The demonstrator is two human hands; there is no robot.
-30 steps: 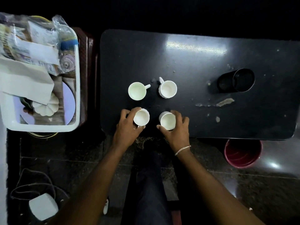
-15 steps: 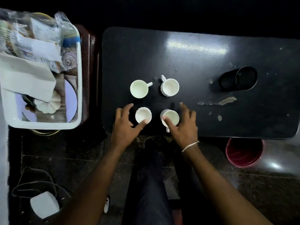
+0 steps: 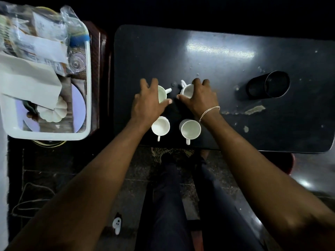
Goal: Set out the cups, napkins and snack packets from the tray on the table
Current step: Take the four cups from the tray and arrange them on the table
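Four white cups stand in a square on the black table (image 3: 217,69). The two near cups (image 3: 160,126) (image 3: 190,129) stand free, handles pointing toward me. My left hand (image 3: 147,104) wraps the far left cup (image 3: 162,94), thumb on its near rim and fingers round its far side. My right hand (image 3: 200,99) grips the far right cup (image 3: 187,91) the same way. The white tray (image 3: 88,91) at the left holds folded napkins (image 3: 27,82) and clear snack packets (image 3: 36,42).
A black cylindrical holder (image 3: 268,85) lies on its side at the table's right. A red bucket (image 3: 291,163) shows under the table's right edge. The tray rests on a brown stool left of the table. Cables and a small white device (image 3: 117,224) lie on the floor.
Both hands let go of the two near cups, left with handles facing me, and moved forward onto the two far cups.
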